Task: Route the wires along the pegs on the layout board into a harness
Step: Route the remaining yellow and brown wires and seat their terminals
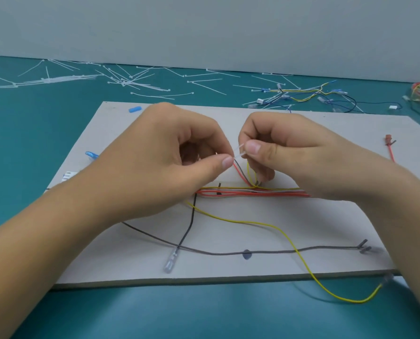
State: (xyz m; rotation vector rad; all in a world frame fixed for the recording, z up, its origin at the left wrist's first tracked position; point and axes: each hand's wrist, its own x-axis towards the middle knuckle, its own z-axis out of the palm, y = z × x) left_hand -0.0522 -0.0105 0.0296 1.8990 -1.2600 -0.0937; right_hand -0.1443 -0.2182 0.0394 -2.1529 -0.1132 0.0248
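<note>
Front: yellow wire trails off the layout board's near edge onto the teal table; grey wire runs across to two pegs at right. Mid-board: left hand and right hand each pinch an end of a thin clear plastic strip just above the red/yellow/grey wire bundle. Back: loose white cable ties and spare wires on the table.

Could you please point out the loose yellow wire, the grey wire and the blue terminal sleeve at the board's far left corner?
loose yellow wire point(358, 301), head view, the lowest bend of its loop.
grey wire point(272, 252), head view, its middle stretch.
blue terminal sleeve point(134, 109), head view, its middle.
</note>
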